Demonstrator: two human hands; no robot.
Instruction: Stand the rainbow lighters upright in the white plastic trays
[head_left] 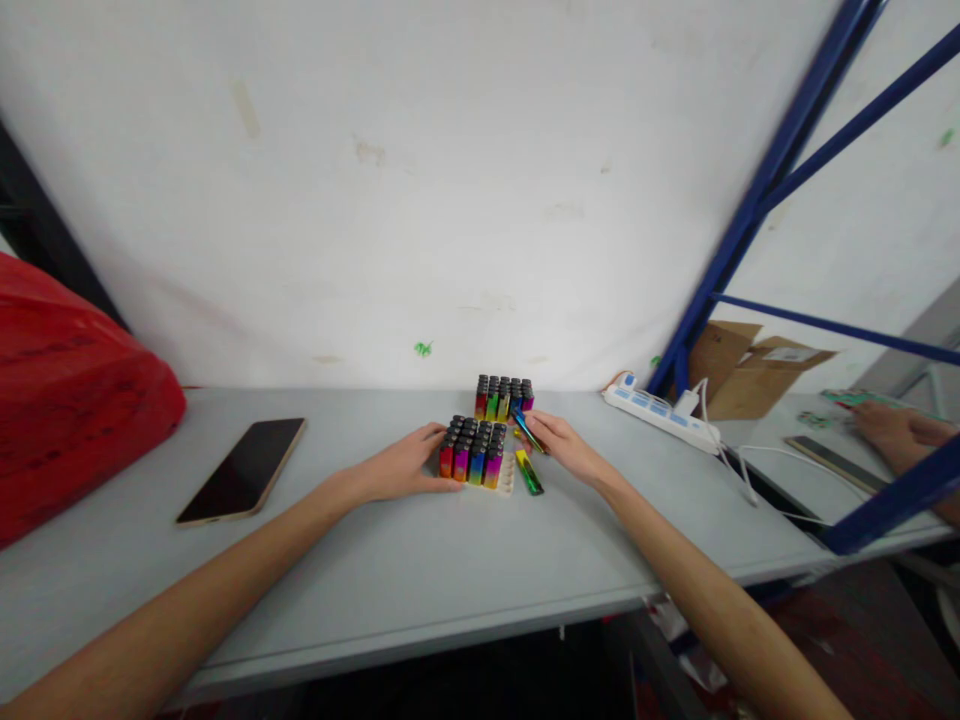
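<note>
Several colourful lighters [470, 455] with black tops stand upright in rows in a white tray [508, 476], whose right end shows unfilled holes. My left hand [411, 462] holds the left side of this group, thumb in front and fingers behind. A blue lighter [531, 434] is pinched, tilted, in my right hand [553, 441], right of the tray. Behind stands a second group of upright lighters [504, 397]. One green and yellow lighter [529, 474] lies on the table beside the tray.
On the left are a phone [244, 470] and a red bag [71, 390]. A white power strip [660, 415] with cables lies at the right, near a blue metal frame [739, 230] and a cardboard box [750, 372]. Another person's hand [889, 425] shows at far right.
</note>
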